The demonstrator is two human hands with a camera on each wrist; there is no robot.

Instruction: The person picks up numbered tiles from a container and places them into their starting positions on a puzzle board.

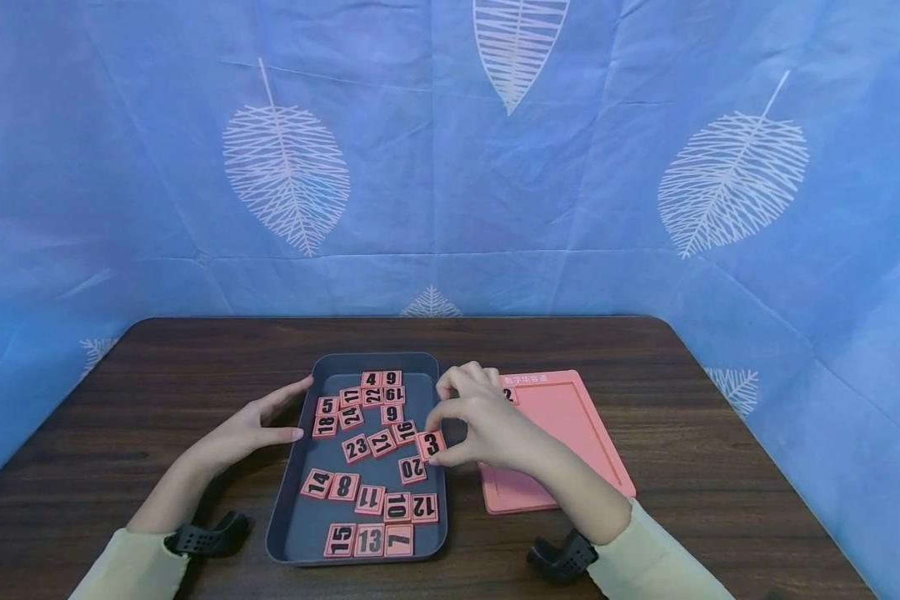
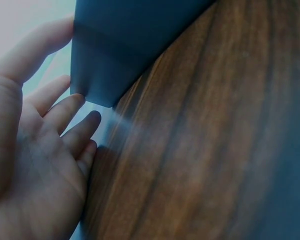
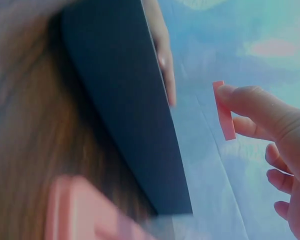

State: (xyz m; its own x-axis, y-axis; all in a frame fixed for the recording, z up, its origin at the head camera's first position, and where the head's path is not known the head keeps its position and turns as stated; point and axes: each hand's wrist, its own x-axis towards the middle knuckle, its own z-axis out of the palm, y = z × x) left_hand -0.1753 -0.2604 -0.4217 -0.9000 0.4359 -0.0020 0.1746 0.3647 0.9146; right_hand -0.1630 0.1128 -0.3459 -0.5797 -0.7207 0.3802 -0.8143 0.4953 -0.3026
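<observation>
Between thumb and index finger, my right hand (image 1: 487, 421) pinches a pink tile marked 3 (image 1: 431, 445), above the right rim of a dark grey tray (image 1: 285, 517). In the right wrist view the same tile (image 3: 224, 111) appears edge-on, clear of the tray wall (image 3: 125, 100). My left hand (image 1: 251, 429) touches the tray's left side with its fingers spread and relaxed. In the left wrist view the fingertips of that hand (image 2: 45, 145) meet the dark outer wall (image 2: 125, 45). Several numbered pink tiles lie scattered in the tray, such as the 23 tile (image 1: 356, 448) and the 13 tile (image 1: 369, 540).
Right of the tray lies a pink framed board (image 1: 570, 433), with a tile marked 2 (image 1: 510, 395) at its upper left, partly hidden by my right hand. Both sit on a dark wooden table (image 1: 720, 467). A blue leaf-patterned cloth (image 1: 435, 183) hangs behind.
</observation>
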